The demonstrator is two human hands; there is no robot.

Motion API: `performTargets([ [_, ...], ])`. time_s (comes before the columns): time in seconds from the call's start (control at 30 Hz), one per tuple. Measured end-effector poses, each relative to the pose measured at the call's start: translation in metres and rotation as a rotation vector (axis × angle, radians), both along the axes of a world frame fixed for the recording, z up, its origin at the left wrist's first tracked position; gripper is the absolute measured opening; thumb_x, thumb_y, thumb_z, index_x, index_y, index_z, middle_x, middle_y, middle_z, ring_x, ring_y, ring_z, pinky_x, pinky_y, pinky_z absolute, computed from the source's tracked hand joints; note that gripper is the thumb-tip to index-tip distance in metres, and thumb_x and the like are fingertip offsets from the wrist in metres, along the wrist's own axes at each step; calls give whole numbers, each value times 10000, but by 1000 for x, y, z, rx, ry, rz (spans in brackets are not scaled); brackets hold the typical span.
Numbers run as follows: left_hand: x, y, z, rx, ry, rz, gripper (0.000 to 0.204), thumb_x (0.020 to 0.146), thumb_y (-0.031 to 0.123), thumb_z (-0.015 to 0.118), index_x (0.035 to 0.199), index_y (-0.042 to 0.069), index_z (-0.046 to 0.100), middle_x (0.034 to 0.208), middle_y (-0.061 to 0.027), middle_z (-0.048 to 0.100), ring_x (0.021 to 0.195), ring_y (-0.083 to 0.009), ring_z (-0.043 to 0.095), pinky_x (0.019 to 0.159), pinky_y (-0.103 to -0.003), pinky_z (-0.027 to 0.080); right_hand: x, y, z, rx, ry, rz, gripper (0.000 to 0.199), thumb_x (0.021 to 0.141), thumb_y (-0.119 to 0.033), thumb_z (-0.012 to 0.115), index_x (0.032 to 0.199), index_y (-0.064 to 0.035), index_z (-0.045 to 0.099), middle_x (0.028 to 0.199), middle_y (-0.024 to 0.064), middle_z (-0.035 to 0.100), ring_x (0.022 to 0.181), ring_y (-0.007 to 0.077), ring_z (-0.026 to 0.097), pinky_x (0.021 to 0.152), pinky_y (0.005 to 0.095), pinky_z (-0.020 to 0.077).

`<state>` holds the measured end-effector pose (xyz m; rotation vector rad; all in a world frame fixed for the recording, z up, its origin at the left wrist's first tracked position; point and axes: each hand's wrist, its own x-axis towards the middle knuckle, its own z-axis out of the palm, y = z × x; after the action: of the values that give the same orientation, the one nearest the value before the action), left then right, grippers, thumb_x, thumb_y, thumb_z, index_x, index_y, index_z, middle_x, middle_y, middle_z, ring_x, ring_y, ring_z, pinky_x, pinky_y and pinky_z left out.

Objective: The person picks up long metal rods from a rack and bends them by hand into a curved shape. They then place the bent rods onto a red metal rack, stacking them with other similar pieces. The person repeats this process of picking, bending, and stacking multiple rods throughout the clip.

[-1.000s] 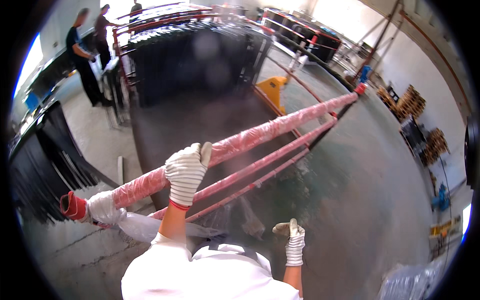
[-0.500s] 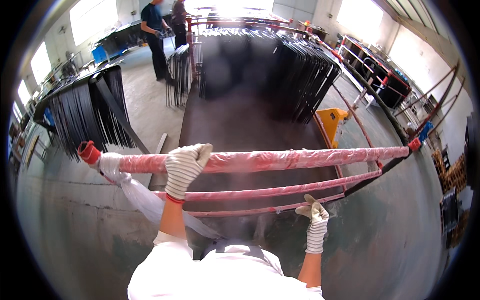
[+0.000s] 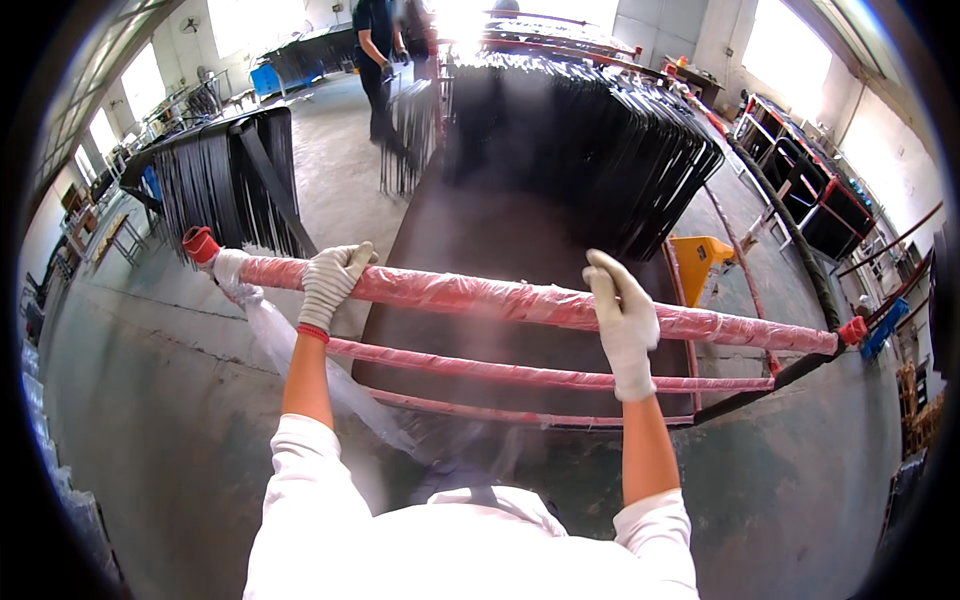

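1. The largest container I have ahead is the red-framed rack with a dark platform (image 3: 490, 235); its far part is packed with slender black pieces (image 3: 560, 140) in close rows.
2. On the left I see a second rack-like stack of black strips (image 3: 215, 185), hanging side by side.
3. Far right, a red-and-white frame (image 3: 826, 192) holds dark panels.
4. Across the near end of my rack runs the thick red bar (image 3: 480, 297), wrapped in clear film, with a red collar at each end. Two thinner wrapped rails (image 3: 480, 366) lie below it on the near side.
5. Far left of the main load, I see a co-worker (image 3: 375, 75) standing beside a small bundle of black pieces (image 3: 408, 140).
6. A yellow metal part (image 3: 697, 265) sits at the rack's right side.
7. Loose clear film (image 3: 300, 350) trails from the bar's left end toward me.
8. My right grip (image 3: 627, 325) is over the bar's right half, digits apart; I cannot tell whether it touches.
9. My left grip (image 3: 333, 283) is clamped on the bar near its left end.
10. The far-left blue box (image 3: 266, 80) hides its contents from me.
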<state>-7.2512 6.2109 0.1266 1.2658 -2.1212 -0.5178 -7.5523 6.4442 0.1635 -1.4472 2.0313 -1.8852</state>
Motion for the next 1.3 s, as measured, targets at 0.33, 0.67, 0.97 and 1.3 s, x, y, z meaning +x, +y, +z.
performTargets([
  [0.33, -3, -1, 8, 25, -72, -8, 434, 830, 475, 440, 833, 110, 673, 728, -114, 635, 698, -232, 621, 677, -304, 455, -9, -52, -14, 798, 370, -189, 434, 838, -430, 405, 688, -93, 634, 650, 125, 600, 668, 288, 591, 674, 387, 457],
  [0.67, -6, -4, 0, -44, -55, -21, 415, 842, 443, 439, 833, 98, 669, 720, -127, 630, 662, -254, 618, 657, -318, 458, -13, -54, -21, 714, 443, -217, 439, 826, -384, 362, 707, -57, 630, 731, 152, 613, 709, 323, 594, 700, 405, 459],
  [0.97, -6, -8, -6, -35, 5, -66, 418, 851, 428, 441, 818, 78, 668, 705, -114, 637, 659, -211, 625, 640, -287, 461, -8, -49, -10, 825, 421, -222, 431, 856, -390, 358, 759, -92, 655, 714, 137, 617, 700, 304, 601, 698, 393, 467],
  [1.3, -7, 7, 8, -13, -24, -17, 413, 834, 439, 460, 819, 85, 672, 729, -109, 641, 672, -209, 627, 659, -291, 461, -7, -50, -13, 790, 423, -237, 440, 846, -383, 366, 729, -59, 639, 713, 151, 611, 694, 316, 597, 687, 395, 465],
])
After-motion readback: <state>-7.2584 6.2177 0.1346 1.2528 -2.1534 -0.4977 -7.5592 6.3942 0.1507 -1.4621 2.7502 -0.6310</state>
